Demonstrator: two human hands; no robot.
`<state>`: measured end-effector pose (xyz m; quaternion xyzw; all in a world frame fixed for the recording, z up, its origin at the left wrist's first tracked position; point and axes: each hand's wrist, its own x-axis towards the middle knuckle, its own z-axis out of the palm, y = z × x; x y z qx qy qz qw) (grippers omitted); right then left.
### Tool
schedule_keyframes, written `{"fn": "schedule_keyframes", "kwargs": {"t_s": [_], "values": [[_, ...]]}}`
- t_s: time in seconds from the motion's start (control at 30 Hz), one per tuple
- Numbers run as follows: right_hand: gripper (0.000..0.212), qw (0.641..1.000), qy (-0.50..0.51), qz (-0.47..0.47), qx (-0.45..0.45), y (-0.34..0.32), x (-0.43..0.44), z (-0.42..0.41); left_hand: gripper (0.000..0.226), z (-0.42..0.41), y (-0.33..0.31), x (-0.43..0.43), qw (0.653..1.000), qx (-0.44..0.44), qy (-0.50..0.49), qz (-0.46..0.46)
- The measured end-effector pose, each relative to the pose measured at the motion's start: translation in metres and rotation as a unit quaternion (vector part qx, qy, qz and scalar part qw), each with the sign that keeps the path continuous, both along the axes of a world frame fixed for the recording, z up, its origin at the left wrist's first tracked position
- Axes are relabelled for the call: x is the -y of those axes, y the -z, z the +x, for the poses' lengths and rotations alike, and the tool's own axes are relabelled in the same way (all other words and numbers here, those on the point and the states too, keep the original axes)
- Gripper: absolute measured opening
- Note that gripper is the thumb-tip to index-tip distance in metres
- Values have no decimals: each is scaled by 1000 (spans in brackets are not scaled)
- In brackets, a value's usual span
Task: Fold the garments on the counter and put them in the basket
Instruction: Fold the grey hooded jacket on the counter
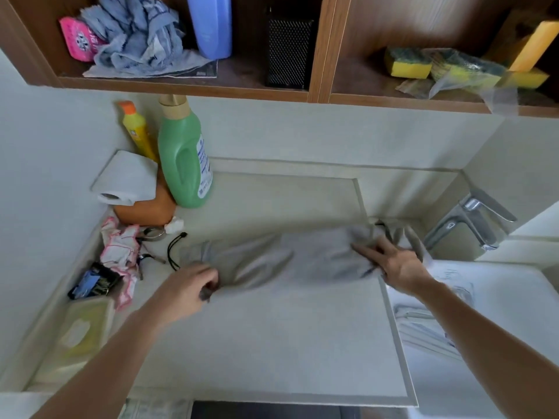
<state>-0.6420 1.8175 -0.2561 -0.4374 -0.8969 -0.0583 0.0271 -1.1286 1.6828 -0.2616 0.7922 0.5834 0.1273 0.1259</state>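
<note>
Fingers (pixel 367 250) of the right hand (pixel 399 266) are spread straight and laid flat on the right part of the grey garment (pixel 287 255) — nothing is gripped there. The left hand (pixel 189 287) is curled, and the garment's left end is pinched in it. The garment is stretched left to right across the pale counter (pixel 272 343), its right end bunched near the tap (pixel 472 228). A black cord (pixel 173 251) is seen just beside its left end — behind that, a green bottle (pixel 184 158) and a paper roll (pixel 127 179) are stood.
</note>
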Motion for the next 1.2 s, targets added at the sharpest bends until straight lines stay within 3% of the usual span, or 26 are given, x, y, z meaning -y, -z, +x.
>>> {"fn": "schedule_keyframes", "kwargs": {"t_s": [0.1, 0.2, 0.23, 0.27, 0.33, 0.4, 0.47, 0.53, 0.63, 0.7, 0.87, 1.0, 1.1, 1.17, 1.2], "values": [[81, 969, 57, -227, 83, 7, 19, 2, 31, 6, 12, 16, 991, -2, 15, -135], [58, 930, 61, -362, 14, -24, 23, -21, 20, 14, -19, 9, 962, 23, -38, -271], [46, 933, 59, -354, -25, -32, 22, -32, 19, 21, -32, 2, 960, 56, -56, -269], [41, 950, 54, -302, -61, -37, 22, -48, 17, 32, -43, -6, 973, 77, -67, -207], [47, 980, 26, -154, -123, -29, 24, -91, 16, 61, -50, -23, 992, 80, -96, -13], [50, 984, -9, -96, -148, -11, 31, -142, 33, 88, -38, -35, 992, 31, -111, 59], [59, 989, -11, -94, -111, 6, 31, -175, 60, 90, -7, -41, 988, -86, -129, -5], [78, 988, 65, -120, -72, 11, 20, -165, 78, 65, 23, -39, 973, -139, -172, -60], [82, 959, 259, -103, -48, 30, 1, -90, 77, 39, 40, -29, 968, -137, -204, -51], [82, 934, 334, -114, -46, 40, -1, -44, 74, 38, 43, -30, 968, -133, -210, -46], [73, 891, 350, -202, -208, 56, 0, -24, 77, 38, 45, -36, 971, -121, -202, -51], [73, 851, 372, -224, -297, 52, 2, -25, 93, 31, 44, -40, 971, -112, -185, -97], [86, 780, 427, -256, -379, 46, 2, -28, 104, 28, 32, -46, 965, -81, -187, -163], [88, 755, 447, -286, -384, 40, 3, -32, 104, 31, 20, -51, 956, -92, -190, -205], [88, 769, 451, -285, -352, 37, 3, -33, 106, 34, 12, -55, 948, -115, -182, -233]]}}
